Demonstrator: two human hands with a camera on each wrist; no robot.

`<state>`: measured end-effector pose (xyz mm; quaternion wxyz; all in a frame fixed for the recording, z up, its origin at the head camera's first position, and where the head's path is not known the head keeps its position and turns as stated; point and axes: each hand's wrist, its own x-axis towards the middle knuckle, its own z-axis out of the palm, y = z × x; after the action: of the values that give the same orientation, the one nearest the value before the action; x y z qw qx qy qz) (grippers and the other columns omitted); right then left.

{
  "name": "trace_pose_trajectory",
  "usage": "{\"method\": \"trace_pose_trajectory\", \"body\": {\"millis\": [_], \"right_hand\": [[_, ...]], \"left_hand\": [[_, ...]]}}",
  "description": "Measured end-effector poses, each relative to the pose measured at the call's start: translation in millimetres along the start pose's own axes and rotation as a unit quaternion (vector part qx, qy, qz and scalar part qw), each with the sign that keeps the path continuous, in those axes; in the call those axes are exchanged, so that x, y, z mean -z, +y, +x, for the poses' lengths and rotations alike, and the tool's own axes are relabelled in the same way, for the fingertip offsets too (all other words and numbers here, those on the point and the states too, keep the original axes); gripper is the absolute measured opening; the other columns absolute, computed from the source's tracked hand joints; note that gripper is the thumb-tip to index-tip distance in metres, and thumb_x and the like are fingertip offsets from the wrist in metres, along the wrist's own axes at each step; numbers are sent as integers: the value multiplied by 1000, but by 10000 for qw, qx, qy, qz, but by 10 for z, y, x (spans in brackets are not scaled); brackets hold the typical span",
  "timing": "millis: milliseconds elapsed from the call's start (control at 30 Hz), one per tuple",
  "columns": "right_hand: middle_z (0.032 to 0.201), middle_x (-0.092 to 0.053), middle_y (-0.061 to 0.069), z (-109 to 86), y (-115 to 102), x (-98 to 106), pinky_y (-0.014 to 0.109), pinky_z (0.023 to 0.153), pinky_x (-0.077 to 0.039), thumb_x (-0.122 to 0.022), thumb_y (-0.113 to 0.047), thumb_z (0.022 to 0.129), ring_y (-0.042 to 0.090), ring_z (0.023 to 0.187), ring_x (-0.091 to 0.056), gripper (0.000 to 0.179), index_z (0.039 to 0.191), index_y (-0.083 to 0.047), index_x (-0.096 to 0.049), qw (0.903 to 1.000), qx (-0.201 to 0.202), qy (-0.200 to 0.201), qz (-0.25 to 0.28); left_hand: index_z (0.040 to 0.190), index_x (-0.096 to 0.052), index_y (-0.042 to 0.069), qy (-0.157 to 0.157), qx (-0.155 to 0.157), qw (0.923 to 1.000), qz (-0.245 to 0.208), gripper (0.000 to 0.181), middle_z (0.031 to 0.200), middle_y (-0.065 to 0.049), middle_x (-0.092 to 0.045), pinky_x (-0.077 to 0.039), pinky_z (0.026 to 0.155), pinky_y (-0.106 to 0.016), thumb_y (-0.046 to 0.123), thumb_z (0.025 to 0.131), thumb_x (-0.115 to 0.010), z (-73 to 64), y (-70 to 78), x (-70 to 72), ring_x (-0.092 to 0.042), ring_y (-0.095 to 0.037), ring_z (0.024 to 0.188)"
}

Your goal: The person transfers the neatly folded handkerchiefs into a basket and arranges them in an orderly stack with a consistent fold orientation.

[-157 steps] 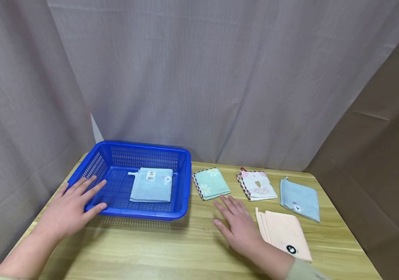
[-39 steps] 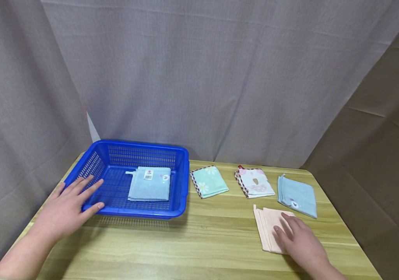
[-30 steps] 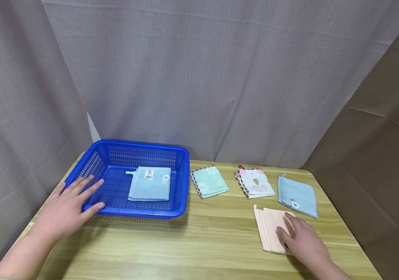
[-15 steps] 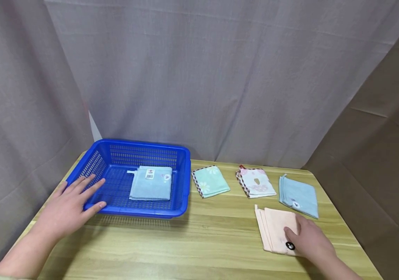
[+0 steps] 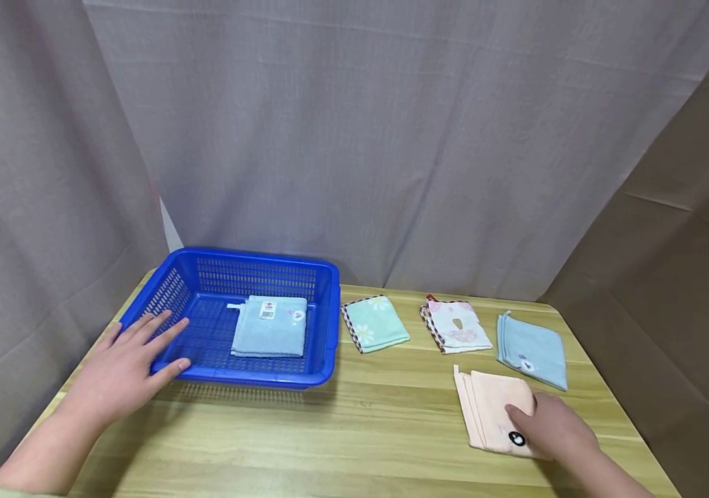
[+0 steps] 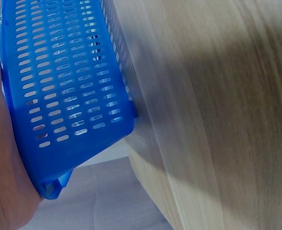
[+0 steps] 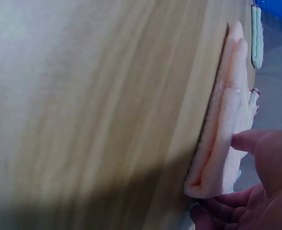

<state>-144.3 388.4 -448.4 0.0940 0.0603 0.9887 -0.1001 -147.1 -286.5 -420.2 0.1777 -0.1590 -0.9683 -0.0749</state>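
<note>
My left hand (image 5: pixel 119 373) rests with spread, fairly straight fingers on the near left corner of a blue plastic basket (image 5: pixel 334 332). Inside the basket lies a folded light blue towel (image 5: pixel 270 339) with a paper label. At the right, my right hand (image 5: pixel 556 425) pinches the right edge of a folded peach towel (image 5: pixel 494 404), which lies on the table. The thumb presses on top near a round black patch. In the right wrist view, the other fingers (image 7: pixel 227 208) curl at the folded edge of the towel, partly hidden under it.
Behind the peach towel lie a mint towel (image 5: pixel 379 325) with daisies, a white patterned towel (image 5: pixel 456 325) with checked trim, and another light blue towel (image 5: pixel 533 351). Grey curtains (image 5: pixel 354 138) close off the back and left of the wooden table (image 5: pixel 329 449); a brown cloth (image 5: pixel 671 290) hangs at right.
My right hand has moved from the middle of the table to the peach towel, then slid to its right edge and taken hold there. The left hand and basket stay put.
</note>
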Motion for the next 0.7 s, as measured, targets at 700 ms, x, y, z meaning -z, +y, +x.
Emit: {"method": "trace_pose_trajectory", "body": {"millis": [700], "right_hand": [[74, -52, 8, 108, 70, 60, 33, 59, -40, -73, -50, 84, 23, 71, -51, 55, 85, -1, -49, 9945, -280, -241, 982]], "left_hand": [[146, -51, 20, 27, 25, 10000, -61, 65, 147, -19, -47, -22, 107, -69, 57, 92, -60, 8, 14, 15, -42, -46, 132]]}}
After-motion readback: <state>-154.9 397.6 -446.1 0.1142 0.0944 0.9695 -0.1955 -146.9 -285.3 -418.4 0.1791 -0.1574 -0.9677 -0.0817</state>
